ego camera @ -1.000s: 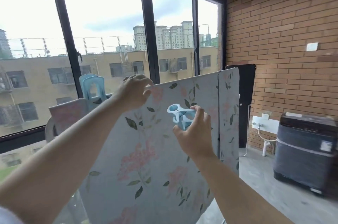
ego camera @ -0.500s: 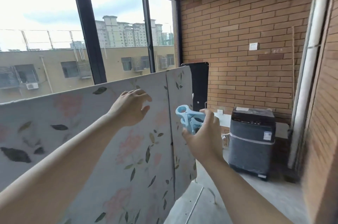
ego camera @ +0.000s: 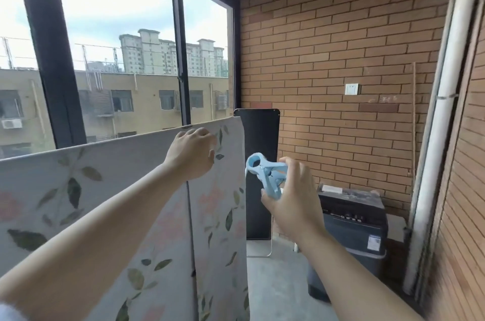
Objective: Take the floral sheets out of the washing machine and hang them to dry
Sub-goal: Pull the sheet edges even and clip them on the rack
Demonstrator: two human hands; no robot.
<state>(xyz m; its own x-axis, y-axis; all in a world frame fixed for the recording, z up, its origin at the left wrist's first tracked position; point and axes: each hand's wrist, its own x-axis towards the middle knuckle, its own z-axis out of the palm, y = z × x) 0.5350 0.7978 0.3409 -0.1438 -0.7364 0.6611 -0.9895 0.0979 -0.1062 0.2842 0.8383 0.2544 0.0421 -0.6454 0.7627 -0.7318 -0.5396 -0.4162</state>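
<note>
The floral sheet point(ego camera: 105, 189) hangs as a broad curtain from the near left to the middle and blocks any straight reach toward the window point(ego camera: 118, 32). Only the air above its top edge is open there. The left hand point(ego camera: 191, 155) takes up the right end of that edge, fingers curled over it. Right of the sheet's free edge, an open gap runs down to the floor point(ego camera: 275, 289). The right hand point(ego camera: 291, 202), gripping a blue clip point(ego camera: 265, 176), sits in this gap. A black panel point(ego camera: 262, 142) closes the gap on the far side. The washing machine point(ego camera: 354, 226) and a white pipe point(ego camera: 433, 150) bound it on the right, with the brick wall point(ego camera: 341, 45) beyond.
</note>
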